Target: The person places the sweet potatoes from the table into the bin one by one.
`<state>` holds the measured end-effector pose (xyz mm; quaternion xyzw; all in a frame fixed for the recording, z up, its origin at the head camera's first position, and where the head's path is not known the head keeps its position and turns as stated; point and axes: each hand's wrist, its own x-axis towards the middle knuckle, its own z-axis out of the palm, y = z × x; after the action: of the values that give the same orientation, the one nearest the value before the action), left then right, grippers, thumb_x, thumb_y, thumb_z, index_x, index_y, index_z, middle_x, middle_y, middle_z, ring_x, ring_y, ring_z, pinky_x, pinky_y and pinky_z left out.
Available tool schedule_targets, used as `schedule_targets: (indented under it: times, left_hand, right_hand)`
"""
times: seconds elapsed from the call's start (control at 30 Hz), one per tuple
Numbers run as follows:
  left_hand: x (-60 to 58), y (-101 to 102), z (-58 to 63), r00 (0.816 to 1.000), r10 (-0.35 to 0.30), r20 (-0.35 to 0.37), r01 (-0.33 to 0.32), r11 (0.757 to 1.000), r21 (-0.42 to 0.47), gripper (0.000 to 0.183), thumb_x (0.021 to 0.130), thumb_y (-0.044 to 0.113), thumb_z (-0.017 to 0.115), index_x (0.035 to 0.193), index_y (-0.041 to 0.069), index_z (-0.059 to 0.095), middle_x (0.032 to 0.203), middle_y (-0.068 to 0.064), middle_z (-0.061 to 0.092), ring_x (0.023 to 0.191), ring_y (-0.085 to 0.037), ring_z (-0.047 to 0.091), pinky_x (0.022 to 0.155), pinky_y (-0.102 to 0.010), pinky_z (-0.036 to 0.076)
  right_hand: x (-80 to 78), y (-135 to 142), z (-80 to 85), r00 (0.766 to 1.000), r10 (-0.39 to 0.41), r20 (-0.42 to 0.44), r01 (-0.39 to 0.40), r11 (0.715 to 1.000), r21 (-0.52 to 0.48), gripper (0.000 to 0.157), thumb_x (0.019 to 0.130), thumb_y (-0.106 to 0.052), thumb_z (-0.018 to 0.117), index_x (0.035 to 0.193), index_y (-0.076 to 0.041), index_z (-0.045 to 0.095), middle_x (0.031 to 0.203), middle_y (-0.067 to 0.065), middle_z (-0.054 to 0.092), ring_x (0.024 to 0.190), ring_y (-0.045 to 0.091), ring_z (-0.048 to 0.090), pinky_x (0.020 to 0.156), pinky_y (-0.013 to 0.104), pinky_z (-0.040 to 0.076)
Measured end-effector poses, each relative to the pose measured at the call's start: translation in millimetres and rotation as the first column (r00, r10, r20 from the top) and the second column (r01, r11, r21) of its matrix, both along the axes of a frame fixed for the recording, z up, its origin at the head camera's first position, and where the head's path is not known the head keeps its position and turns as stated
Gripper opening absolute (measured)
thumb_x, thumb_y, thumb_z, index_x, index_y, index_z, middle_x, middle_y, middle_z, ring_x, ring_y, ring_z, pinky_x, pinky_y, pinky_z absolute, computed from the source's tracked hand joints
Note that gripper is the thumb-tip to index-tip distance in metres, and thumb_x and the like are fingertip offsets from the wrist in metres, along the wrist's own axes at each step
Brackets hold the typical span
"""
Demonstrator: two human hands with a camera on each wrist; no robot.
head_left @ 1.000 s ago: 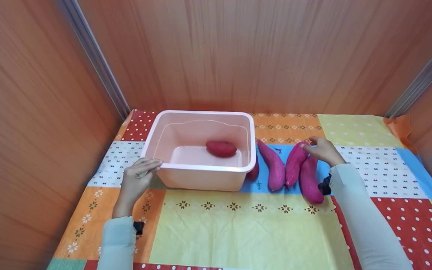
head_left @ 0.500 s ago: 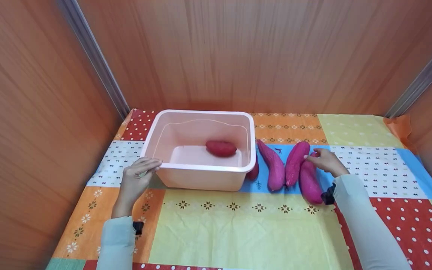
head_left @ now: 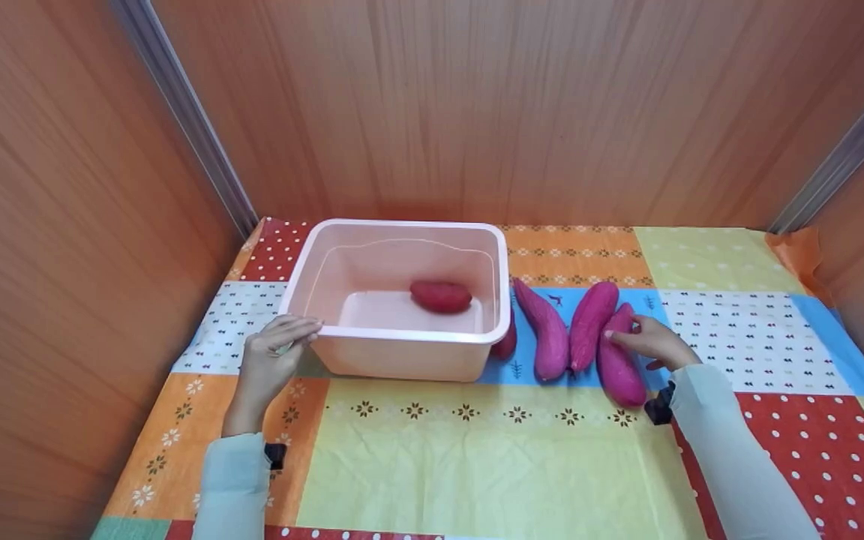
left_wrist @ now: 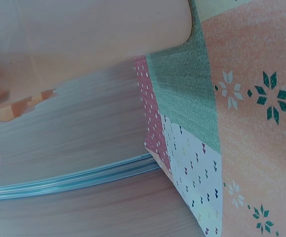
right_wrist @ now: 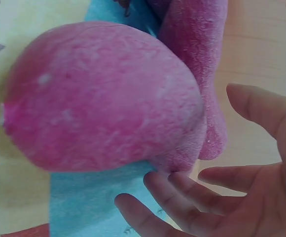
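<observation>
My left hand (head_left: 268,364) grips the front-left corner of the rim of a pale pink plastic tub (head_left: 402,361). Inside the tub lies one red sweet potato (head_left: 441,297). To the right of it, my right hand (head_left: 655,343) is around the narrow far end of the rightmost purple sweet potato (head_left: 622,379), thumb on the left and fingers on the right. The right wrist view shows that hand's fingers (right_wrist: 182,202) spread, with the thumb apart from them, beside the sweet potato. A middle sweet potato (head_left: 593,322) and a left one (head_left: 548,341) lie alongside.
Another red sweet potato (head_left: 505,341) is partly hidden behind the tub's right side. A patchwork-patterned cloth (head_left: 492,465) covers the table. Wood-grain panels (head_left: 477,112) stand at the back and both sides.
My right hand has moved from the top of the middle sweet potato toward me and rightward, to the rightmost one. The left hand has stayed on the tub.
</observation>
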<state>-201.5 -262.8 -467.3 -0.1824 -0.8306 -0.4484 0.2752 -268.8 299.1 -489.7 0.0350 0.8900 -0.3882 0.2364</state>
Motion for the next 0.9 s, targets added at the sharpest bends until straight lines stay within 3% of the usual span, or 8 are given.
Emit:
schedule_targets:
  times: [0.2, 0.33, 0.53, 0.63, 0.8, 0.9]
  left_hand:
    - [0.7, 1, -0.6, 1.000, 0.000, 0.002, 0.000, 1.000, 0.014, 0.024, 0.079, -0.009, 0.071, 0.100, 0.002, 0.075, 0.100, -0.011, 0.075, 0.102, 0.001, 0.062, 0.092, -0.009, 0.048]
    - [-0.5, 2, -2.1, 1.000, 0.006, -0.027, -0.005, 1.000, 0.019, 0.024, 0.078, -0.011, 0.072, 0.098, 0.002, 0.075, 0.097, -0.012, 0.075, 0.098, -0.013, 0.066, 0.100, -0.012, 0.044]
    - [-2.0, 3, -5.3, 0.998, 0.024, -0.056, -0.024, 1.000, 0.016, 0.024, 0.073, -0.017, 0.071, 0.093, -0.005, 0.074, 0.093, -0.019, 0.074, 0.096, -0.029, 0.066, 0.097, -0.007, 0.043]
    - [-2.3, 3, -5.3, 0.998, 0.019, -0.061, -0.018, 1.000, 0.016, 0.024, 0.073, -0.017, 0.071, 0.094, -0.005, 0.074, 0.093, -0.019, 0.074, 0.096, -0.024, 0.066, 0.097, -0.008, 0.044]
    - [-1.5, 1, -3.2, 0.999, -0.006, -0.041, 0.007, 0.999, 0.032, 0.024, 0.076, -0.012, 0.072, 0.097, -0.001, 0.075, 0.096, -0.015, 0.074, 0.099, -0.005, 0.065, 0.097, -0.010, 0.045]
    - [-1.1, 0, -2.4, 0.999, -0.025, -0.034, 0.026, 0.999, 0.029, 0.025, 0.078, -0.010, 0.072, 0.100, 0.001, 0.074, 0.099, -0.013, 0.074, 0.102, -0.001, 0.063, 0.096, -0.011, 0.047]
  right_hand:
    - [5.0, 1, -10.7, 1.000, -0.003, 0.014, 0.003, 1.000, -0.012, 0.091, 0.095, -0.046, 0.054, 0.149, 0.011, 0.006, 0.145, 0.037, 0.030, 0.127, 0.046, 0.041, 0.086, 0.053, 0.055]
    - [9.7, -1, -17.5, 1.000, -0.005, 0.025, 0.006, 1.000, -0.019, 0.094, 0.095, -0.044, 0.054, 0.148, 0.010, -0.002, 0.146, 0.038, 0.027, 0.127, 0.048, 0.043, 0.087, 0.054, 0.055]
    - [12.0, -5, -23.8, 1.000, -0.025, 0.018, 0.025, 1.000, -0.018, 0.094, 0.096, -0.043, 0.053, 0.149, 0.007, -0.007, 0.148, 0.039, 0.021, 0.131, 0.051, 0.038, 0.093, 0.058, 0.051]
    - [12.5, -5, -26.0, 0.999, -0.036, 0.017, 0.037, 0.999, -0.030, 0.095, 0.096, -0.044, 0.053, 0.149, 0.005, -0.009, 0.149, 0.039, 0.019, 0.132, 0.052, 0.036, 0.094, 0.058, 0.050]
    - [13.7, -4, -29.1, 0.999, -0.049, 0.011, 0.050, 0.997, -0.060, 0.097, 0.096, -0.045, 0.053, 0.149, 0.004, -0.012, 0.148, 0.041, 0.021, 0.130, 0.052, 0.039, 0.095, 0.056, 0.051]
    - [14.0, -5, -30.1, 0.998, -0.063, 0.015, 0.064, 0.996, -0.062, 0.097, 0.096, -0.047, 0.053, 0.150, 0.002, -0.012, 0.148, 0.041, 0.021, 0.131, 0.052, 0.038, 0.098, 0.056, 0.049]
